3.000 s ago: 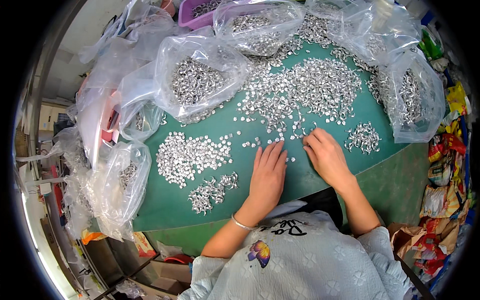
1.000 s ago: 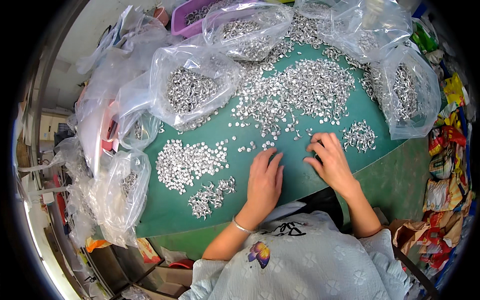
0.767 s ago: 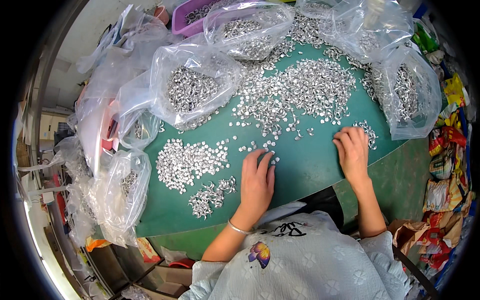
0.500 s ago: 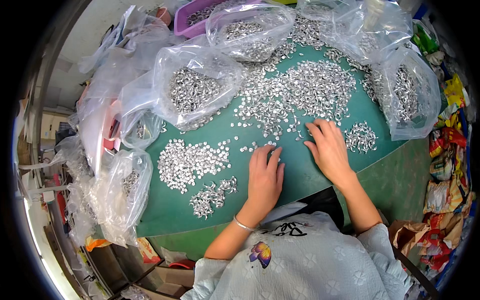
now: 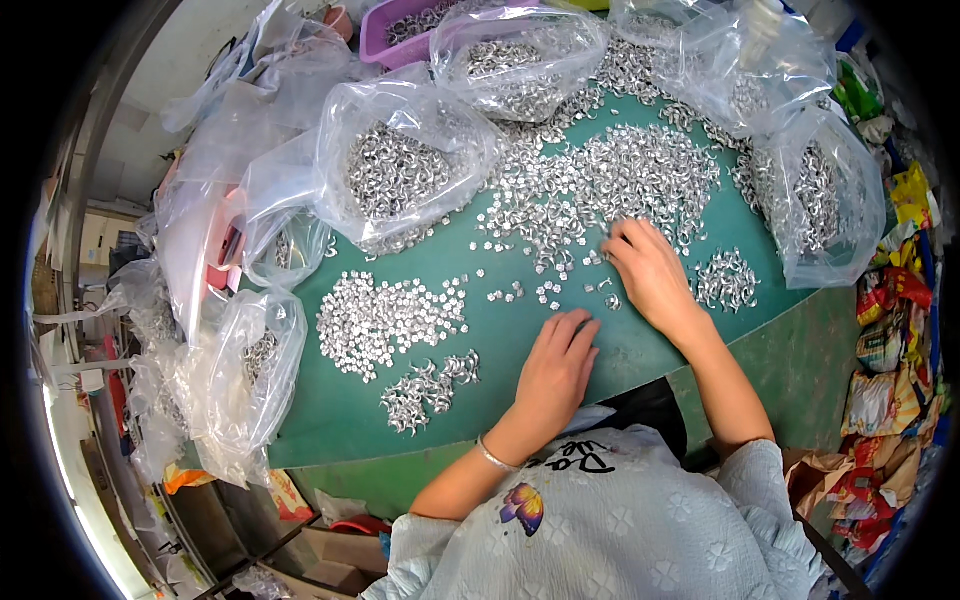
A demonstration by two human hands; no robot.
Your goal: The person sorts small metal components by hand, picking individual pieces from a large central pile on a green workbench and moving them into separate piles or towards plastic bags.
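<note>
My left hand (image 5: pixel 556 368) hovers or rests low over the green tabletop, fingers loosely stretched, with no piece visible in it. Just beyond its fingertips lie a few small silver flower-shaped metal pieces (image 5: pixel 548 290). My right hand (image 5: pixel 652 278) reaches the near edge of a big pile of mixed silver pieces (image 5: pixel 640 175), its fingers slightly bent and apart; what lies under the fingertips is hidden. A loose curved piece (image 5: pixel 612 301) sits between the hands. Right of my right hand is a small heap of curved hook-like pieces (image 5: pixel 726 280).
At the left lie a heap of flower-shaped pieces (image 5: pixel 375 318) and a smaller heap of curved ones (image 5: pixel 425 393). Clear plastic bags of metal pieces (image 5: pixel 400 175) line the far side, by a purple basin (image 5: pixel 374 35). Another bag (image 5: pixel 815 200) stands at the right edge.
My left hand has drawn back toward me and to the right, uncovering several flower-shaped pieces. My right hand has moved slightly farther forward, toward the big pile, its fingers more bent.
</note>
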